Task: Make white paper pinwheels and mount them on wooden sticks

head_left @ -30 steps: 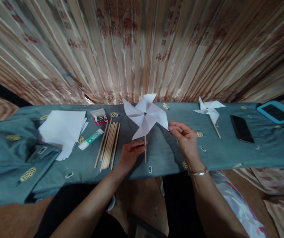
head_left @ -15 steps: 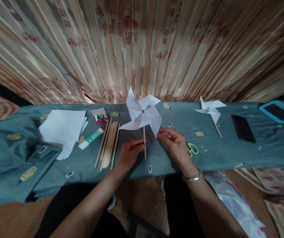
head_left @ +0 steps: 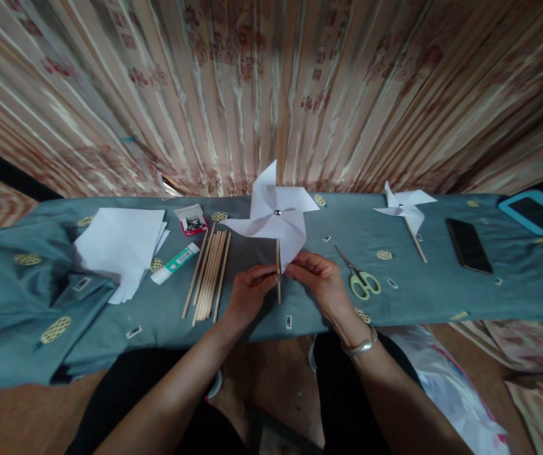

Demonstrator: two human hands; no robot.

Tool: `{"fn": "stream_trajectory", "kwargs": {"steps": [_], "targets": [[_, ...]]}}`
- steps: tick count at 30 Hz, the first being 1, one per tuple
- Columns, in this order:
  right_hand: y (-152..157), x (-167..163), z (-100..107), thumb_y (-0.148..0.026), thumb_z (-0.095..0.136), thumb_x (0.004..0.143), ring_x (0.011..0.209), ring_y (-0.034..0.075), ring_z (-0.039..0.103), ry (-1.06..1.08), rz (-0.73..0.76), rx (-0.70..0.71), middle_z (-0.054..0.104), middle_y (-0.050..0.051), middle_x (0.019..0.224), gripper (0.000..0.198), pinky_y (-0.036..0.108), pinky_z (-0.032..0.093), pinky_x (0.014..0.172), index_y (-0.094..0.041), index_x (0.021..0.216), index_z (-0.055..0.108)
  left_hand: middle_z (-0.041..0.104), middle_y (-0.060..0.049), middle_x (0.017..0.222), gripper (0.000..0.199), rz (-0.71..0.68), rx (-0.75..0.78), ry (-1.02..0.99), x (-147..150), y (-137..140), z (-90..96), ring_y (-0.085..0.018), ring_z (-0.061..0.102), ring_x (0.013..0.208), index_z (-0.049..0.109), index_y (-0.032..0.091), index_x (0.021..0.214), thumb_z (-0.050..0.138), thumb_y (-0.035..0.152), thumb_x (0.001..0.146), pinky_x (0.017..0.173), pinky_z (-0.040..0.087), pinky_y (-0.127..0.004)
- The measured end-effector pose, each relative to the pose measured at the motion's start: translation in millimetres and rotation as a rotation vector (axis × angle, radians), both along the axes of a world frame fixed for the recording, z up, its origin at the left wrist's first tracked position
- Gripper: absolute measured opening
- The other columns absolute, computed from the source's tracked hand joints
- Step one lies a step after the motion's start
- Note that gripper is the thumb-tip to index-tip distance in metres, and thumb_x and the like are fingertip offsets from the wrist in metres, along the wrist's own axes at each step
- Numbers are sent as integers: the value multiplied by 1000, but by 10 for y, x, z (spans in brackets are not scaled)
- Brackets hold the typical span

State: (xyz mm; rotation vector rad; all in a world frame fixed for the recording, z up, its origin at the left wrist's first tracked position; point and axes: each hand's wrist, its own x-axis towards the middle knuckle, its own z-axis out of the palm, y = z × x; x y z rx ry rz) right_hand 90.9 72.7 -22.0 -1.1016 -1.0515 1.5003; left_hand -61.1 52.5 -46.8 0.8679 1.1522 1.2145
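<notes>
A white paper pinwheel (head_left: 277, 218) with a shiny pin at its centre stands upright on a thin wooden stick (head_left: 279, 292). My left hand (head_left: 252, 292) pinches that stick below the blades between thumb and fingers. From the other side my right hand (head_left: 317, 278) has thumb and fingertips closed on the tip of the lowest blade, close beside the stick. Just right of this hand lie scissors (head_left: 360, 282) with yellow-green handles. Several loose wooden sticks (head_left: 211, 272) lie left of my left hand.
A small open box of pins (head_left: 192, 221), a green and white glue tube (head_left: 175, 263) and a stack of white paper (head_left: 120, 243) are on the left. Rightward lie another pinwheel (head_left: 404, 205), a phone (head_left: 468, 245) and a blue-framed tablet (head_left: 513, 205). Curtains (head_left: 271, 95) hang behind the cloth-covered table (head_left: 158, 322).
The blades have turned clockwise. My right hand has moved left and down with a blade tip, toward the stick, uncovering the scissors. My left hand keeps its hold on the stick.
</notes>
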Motion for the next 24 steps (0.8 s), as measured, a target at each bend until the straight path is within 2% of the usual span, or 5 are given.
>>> {"fn": "stream_trajectory", "kwargs": {"steps": [6, 11, 17, 20, 24], "targets": [[22, 70, 78, -47, 90, 58, 66, 15, 68, -36, 124, 6, 76, -1, 69, 29, 27, 56, 66, -25, 74, 79, 77, -3, 80, 18, -28, 6, -6, 3, -11, -16, -18, 67, 78, 82, 21, 80, 82, 30, 64, 81, 52, -31], [177, 428, 99, -53, 88, 58, 51, 11, 58, -170, -110, 36, 71, 1, 57, 35, 23, 47, 51, -21, 67, 77, 78, -3, 79, 24, -19, -47, -15, -3, -19, -15, -20, 68, 78, 83, 22, 79, 86, 32, 58, 81, 53, -33], [353, 703, 63, -50, 89, 57, 70, 13, 67, -127, -442, 85, 79, 1, 83, 40, 24, 52, 63, -25, 86, 78, 80, -5, 86, 28, -100, -98, -50, -3, -51, 10, -22, 70, 84, 82, 21, 77, 89, 35, 54, 86, 53, -35], [383, 722, 58, -48, 89, 57, 74, 14, 69, -109, -460, 115, 79, 0, 85, 39, 25, 53, 66, -26, 88, 78, 79, -4, 83, 28, -134, -111, -21, -8, -55, -4, -21, 70, 82, 82, 21, 77, 89, 35, 54, 84, 53, -35], [380, 714, 54, -40, 91, 54, 67, 14, 67, -110, -428, 120, 76, -1, 72, 35, 28, 55, 68, -24, 83, 78, 78, -3, 78, 29, -154, -116, 7, -15, -50, -26, -20, 69, 76, 82, 20, 77, 89, 36, 54, 78, 52, -33]]}}
